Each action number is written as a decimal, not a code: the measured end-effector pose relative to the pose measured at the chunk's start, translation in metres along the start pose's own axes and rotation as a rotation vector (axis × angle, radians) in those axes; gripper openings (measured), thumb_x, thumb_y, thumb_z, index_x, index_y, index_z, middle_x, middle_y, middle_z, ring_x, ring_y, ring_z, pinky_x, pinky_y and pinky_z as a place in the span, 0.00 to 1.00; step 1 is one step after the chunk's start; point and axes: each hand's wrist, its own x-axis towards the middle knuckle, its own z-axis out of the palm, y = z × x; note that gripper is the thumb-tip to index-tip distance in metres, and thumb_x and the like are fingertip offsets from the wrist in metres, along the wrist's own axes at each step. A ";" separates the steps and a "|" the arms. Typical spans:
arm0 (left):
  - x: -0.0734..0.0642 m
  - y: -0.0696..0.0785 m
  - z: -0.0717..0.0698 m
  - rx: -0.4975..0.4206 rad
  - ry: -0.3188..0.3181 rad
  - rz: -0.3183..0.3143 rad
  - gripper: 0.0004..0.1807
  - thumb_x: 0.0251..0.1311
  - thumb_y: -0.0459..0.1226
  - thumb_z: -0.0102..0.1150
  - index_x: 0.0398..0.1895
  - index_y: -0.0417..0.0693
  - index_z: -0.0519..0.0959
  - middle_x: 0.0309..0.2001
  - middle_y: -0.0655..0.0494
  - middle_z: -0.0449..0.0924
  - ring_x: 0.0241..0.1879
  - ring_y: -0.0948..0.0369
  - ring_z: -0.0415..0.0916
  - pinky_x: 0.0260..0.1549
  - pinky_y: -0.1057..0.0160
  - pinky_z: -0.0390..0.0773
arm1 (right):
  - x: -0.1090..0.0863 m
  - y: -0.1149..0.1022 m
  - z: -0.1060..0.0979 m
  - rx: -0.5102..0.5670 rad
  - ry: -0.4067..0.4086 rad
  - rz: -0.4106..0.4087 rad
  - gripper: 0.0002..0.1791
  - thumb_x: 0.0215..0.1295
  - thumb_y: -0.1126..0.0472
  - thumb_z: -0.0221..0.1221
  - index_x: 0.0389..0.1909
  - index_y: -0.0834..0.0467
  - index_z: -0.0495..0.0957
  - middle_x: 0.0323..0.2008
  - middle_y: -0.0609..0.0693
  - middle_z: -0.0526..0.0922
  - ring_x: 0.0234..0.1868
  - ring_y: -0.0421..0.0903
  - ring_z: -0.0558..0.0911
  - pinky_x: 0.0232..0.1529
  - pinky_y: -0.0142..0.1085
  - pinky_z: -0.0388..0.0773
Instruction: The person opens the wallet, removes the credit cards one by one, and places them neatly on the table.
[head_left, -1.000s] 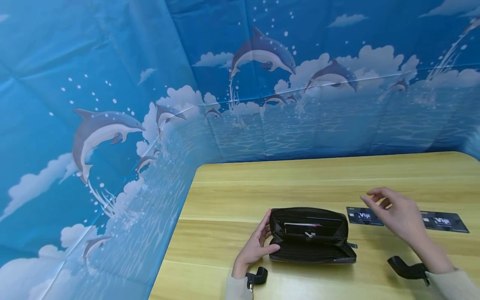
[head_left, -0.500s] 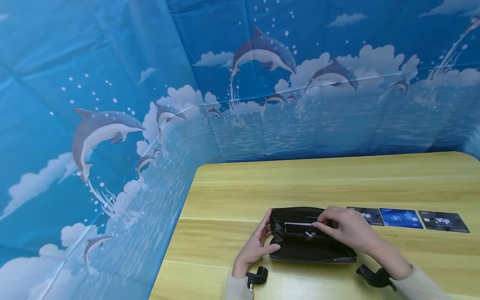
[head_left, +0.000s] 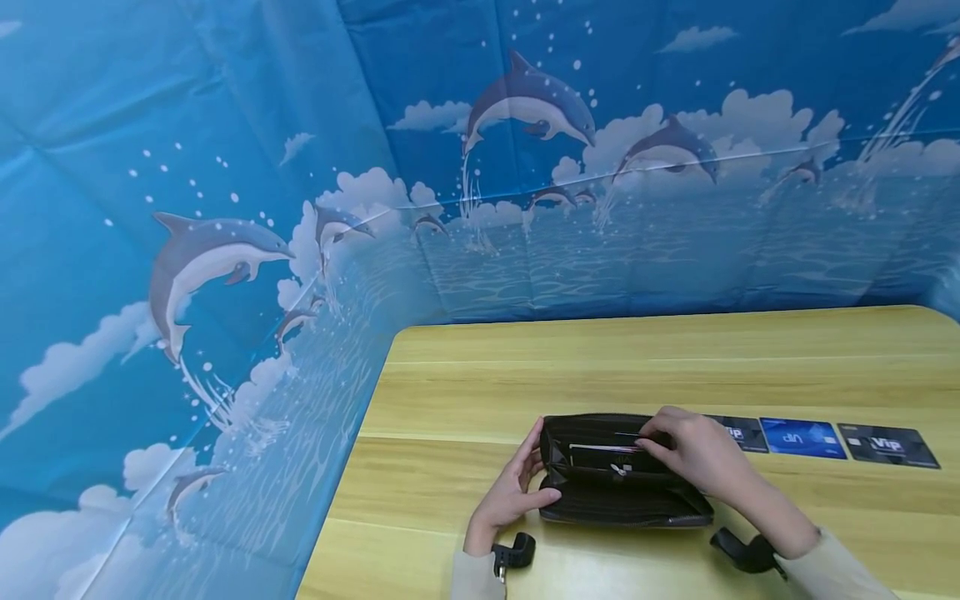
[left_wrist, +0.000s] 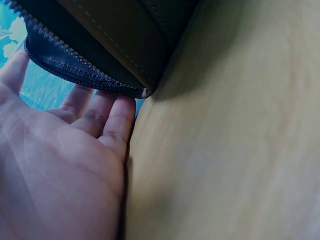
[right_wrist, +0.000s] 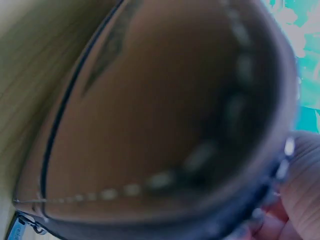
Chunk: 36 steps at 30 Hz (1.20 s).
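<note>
A dark zip-around wallet lies unzipped and spread on the table, its slots facing up. My left hand grips its left end, thumb on the front edge and fingers behind. In the left wrist view the fingertips rest against the toothed zip. My right hand reaches over the right end, thumb and forefinger pinching the edge of a card in the rear slots; most of that card is hidden. A pale-edged card or slip shows in front. The right wrist view shows the wallet's brown stitched side close up.
Right of the wallet lie a black VIP card, partly behind my right hand, a blue card and another black VIP card, in a row on the wooden table. A dolphin-print curtain hangs behind and at left.
My right hand has come left from over the row of cards to the wallet's slots, uncovering the blue card. It has since shifted slightly right. My left hand stays put.
</note>
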 end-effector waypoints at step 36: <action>0.000 -0.001 0.000 0.019 -0.005 0.024 0.49 0.59 0.26 0.58 0.75 0.43 0.36 0.69 0.37 0.49 0.66 0.45 0.53 0.64 0.49 0.55 | -0.001 0.004 0.003 -0.067 -0.046 0.070 0.16 0.38 0.65 0.76 0.20 0.52 0.76 0.23 0.42 0.72 0.18 0.35 0.68 0.15 0.30 0.66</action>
